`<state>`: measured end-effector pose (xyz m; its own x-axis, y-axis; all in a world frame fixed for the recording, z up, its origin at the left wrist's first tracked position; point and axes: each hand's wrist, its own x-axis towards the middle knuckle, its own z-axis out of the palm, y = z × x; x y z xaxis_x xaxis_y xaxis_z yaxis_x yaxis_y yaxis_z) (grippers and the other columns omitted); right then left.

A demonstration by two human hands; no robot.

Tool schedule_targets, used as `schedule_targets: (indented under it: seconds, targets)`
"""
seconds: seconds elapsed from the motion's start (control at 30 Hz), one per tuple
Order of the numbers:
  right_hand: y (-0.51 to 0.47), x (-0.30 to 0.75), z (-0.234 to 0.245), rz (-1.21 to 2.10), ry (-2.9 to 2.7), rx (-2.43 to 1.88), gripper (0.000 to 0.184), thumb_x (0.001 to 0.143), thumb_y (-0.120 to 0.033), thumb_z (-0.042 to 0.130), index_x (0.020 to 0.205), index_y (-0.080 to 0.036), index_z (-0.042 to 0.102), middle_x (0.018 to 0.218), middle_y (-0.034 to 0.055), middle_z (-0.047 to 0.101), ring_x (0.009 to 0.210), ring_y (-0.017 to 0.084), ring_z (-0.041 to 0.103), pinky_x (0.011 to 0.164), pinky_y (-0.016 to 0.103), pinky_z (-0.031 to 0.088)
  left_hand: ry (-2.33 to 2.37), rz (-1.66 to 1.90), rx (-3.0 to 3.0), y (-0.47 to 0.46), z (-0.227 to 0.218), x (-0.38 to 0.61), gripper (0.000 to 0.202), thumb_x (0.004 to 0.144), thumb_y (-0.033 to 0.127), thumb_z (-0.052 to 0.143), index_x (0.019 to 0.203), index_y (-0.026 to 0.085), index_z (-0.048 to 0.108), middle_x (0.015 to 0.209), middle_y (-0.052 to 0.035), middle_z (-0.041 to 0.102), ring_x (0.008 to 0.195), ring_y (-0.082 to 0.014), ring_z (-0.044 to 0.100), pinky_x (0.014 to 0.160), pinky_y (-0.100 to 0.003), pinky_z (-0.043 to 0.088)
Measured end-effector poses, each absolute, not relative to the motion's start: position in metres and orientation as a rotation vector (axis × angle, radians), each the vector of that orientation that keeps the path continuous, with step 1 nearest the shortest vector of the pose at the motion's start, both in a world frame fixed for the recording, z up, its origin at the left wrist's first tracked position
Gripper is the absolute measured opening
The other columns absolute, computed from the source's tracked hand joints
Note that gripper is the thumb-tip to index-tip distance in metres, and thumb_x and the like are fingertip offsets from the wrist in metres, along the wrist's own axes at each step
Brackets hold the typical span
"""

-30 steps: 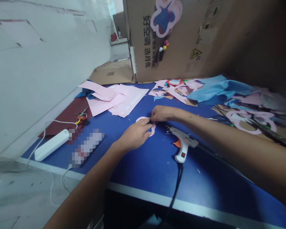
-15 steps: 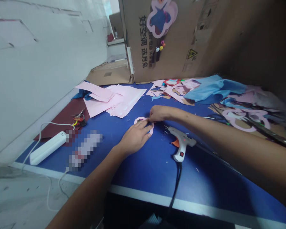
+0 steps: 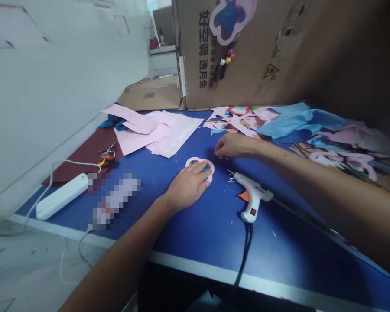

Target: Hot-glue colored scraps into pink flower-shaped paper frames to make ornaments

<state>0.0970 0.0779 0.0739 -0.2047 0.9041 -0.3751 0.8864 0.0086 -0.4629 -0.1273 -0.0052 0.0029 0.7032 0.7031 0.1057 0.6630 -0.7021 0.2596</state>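
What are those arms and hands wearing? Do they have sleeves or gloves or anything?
The left arm and the right arm are bare, with no sleeves showing anywhere in view. The left hand and the right hand have no gloves on, and no watch or bracelet shows on either wrist.

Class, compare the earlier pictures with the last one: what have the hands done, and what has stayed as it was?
The right hand has let go of the pink cut-out and moved away from it, up and to the right in the view. The left hand stays on the cut-out. The hot glue gun and the pink sheets lie as they were.
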Motion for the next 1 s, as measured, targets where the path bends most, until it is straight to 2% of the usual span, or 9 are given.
schedule_targets:
  seconds: [0.17, 0.33, 0.43, 0.53, 0.67, 0.77, 0.83, 1.0]
  targets:
    - [0.072, 0.104, 0.064, 1.148, -1.994, -1.921, 0.016, 0.094, -0.012, 0.072, 0.104, -0.017, 0.084, 0.099, 0.0111, 0.086, 0.082, 0.02, 0.077, 0.069, 0.027, 0.058, 1.135, 0.27, 2.693, -0.006, 0.006, -0.126, 0.044, 0.114, 0.027, 0.052, 0.155, 0.022, 0.067, 0.175, -0.0137, 0.057, 0.163, -0.0322, 0.053, 0.135, -0.053, 0.046]
    - [0.069, 0.1, 0.059, 1.23, -1.873, -1.805, 0.025, 0.099, -0.016, 0.074, 0.123, -0.019, 0.079, 0.115, 0.0127, 0.086, 0.087, 0.018, 0.079, 0.078, 0.027, 0.064, 1.141, 0.248, 2.687, -0.006, 0.01, -0.125, 0.045, 0.113, 0.027, 0.053, 0.155, 0.022, 0.067, 0.175, -0.0145, 0.058, 0.164, -0.033, 0.053, 0.135, -0.054, 0.046]
    - [0.072, 0.099, 0.057, 1.18, -1.962, -1.775, 0.029, 0.1, -0.014, 0.072, 0.128, -0.018, 0.08, 0.111, 0.0127, 0.086, 0.088, 0.019, 0.08, 0.079, 0.028, 0.064, 1.139, 0.237, 2.686, -0.006, 0.011, -0.125, 0.046, 0.112, 0.027, 0.052, 0.156, 0.021, 0.067, 0.177, -0.015, 0.055, 0.165, -0.0336, 0.052, 0.136, -0.055, 0.045]
    - [0.075, 0.101, 0.052, 0.999, -2.161, -1.75, 0.028, 0.097, -0.011, 0.073, 0.12, -0.019, 0.086, 0.108, 0.0098, 0.087, 0.095, 0.022, 0.08, 0.086, 0.03, 0.062, 1.129, 0.249, 2.689, -0.005, 0.009, -0.126, 0.046, 0.112, 0.027, 0.052, 0.156, 0.024, 0.067, 0.177, -0.0131, 0.055, 0.164, -0.0325, 0.052, 0.135, -0.054, 0.046]
    - [0.067, 0.106, 0.047, 0.671, -2.4, -1.606, 0.036, 0.098, -0.01, 0.069, 0.121, -0.026, 0.091, 0.131, 0.008, 0.084, 0.12, 0.027, 0.075, 0.101, 0.032, 0.055, 1.127, 0.252, 2.697, -0.005, 0.007, -0.126, 0.046, 0.112, 0.027, 0.052, 0.156, 0.024, 0.067, 0.177, -0.0134, 0.056, 0.165, -0.0328, 0.052, 0.135, -0.054, 0.046]
    - [0.052, 0.115, 0.046, 0.226, -2.691, -1.389, 0.048, 0.105, -0.008, 0.055, 0.133, -0.028, 0.088, 0.135, 0.011, 0.08, 0.11, 0.025, 0.076, 0.085, 0.032, 0.052, 1.137, 0.249, 2.692, -0.006, 0.007, -0.126, 0.047, 0.113, 0.028, 0.052, 0.157, 0.021, 0.067, 0.176, -0.0152, 0.056, 0.166, -0.033, 0.051, 0.136, -0.054, 0.045]
    - [0.043, 0.122, 0.045, 0.026, -2.804, -1.265, 0.052, 0.105, -0.005, 0.055, 0.137, -0.03, 0.086, 0.131, 0.0111, 0.078, 0.106, 0.024, 0.074, 0.078, 0.031, 0.047, 1.143, 0.254, 2.683, -0.006, 0.007, -0.125, 0.048, 0.113, 0.028, 0.052, 0.159, 0.02, 0.065, 0.176, -0.0162, 0.056, 0.166, -0.0329, 0.05, 0.137, -0.054, 0.044]
    - [0.035, 0.135, 0.04, -0.385, -2.944, -1.037, 0.052, 0.105, -0.008, 0.062, 0.145, -0.035, 0.081, 0.131, 0.0133, 0.077, 0.103, 0.027, 0.069, 0.08, 0.035, 0.043, 1.143, 0.27, 2.668, -0.006, 0.006, -0.126, 0.05, 0.113, 0.029, 0.053, 0.162, 0.023, 0.064, 0.177, -0.0153, 0.055, 0.167, -0.0329, 0.05, 0.137, -0.056, 0.044]
